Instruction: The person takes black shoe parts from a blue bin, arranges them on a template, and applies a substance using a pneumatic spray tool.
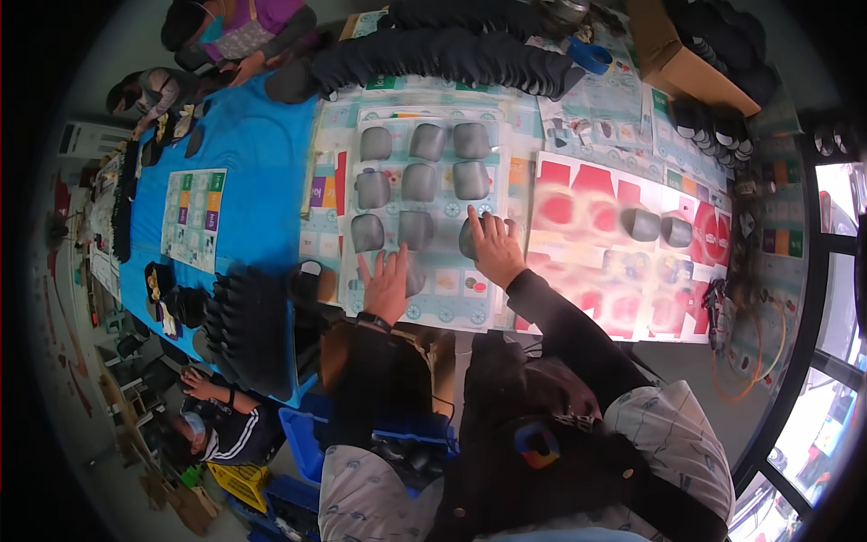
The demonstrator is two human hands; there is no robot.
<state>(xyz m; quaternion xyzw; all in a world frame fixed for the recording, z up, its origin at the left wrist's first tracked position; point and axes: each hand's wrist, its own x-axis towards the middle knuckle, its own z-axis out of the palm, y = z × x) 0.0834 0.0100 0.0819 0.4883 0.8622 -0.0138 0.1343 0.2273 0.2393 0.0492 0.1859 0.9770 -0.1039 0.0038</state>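
Note:
Several dark grey, rounded-square pads [418, 182] lie in rows on a pale printed sheet [442, 312] before me. At the sheet's near side, my left hand [388, 285] has its fingers stretched out; a fingertip is close to a pad in the middle column. Part of another pad [414, 281] shows just right of this hand. My right hand [495, 248] reaches over the right column with extended fingers, touching a pad [467, 239] that it partly covers. Neither hand visibly grips anything.
Right of the sheet is a brightly lit red-and-white printed sheet [560, 248] with two grey pads [643, 226]. Dark curved pieces [442, 63] stand in a long row behind. A blue-covered table [257, 172] is at left, with people beside it. A cardboard box [686, 68] stands far right.

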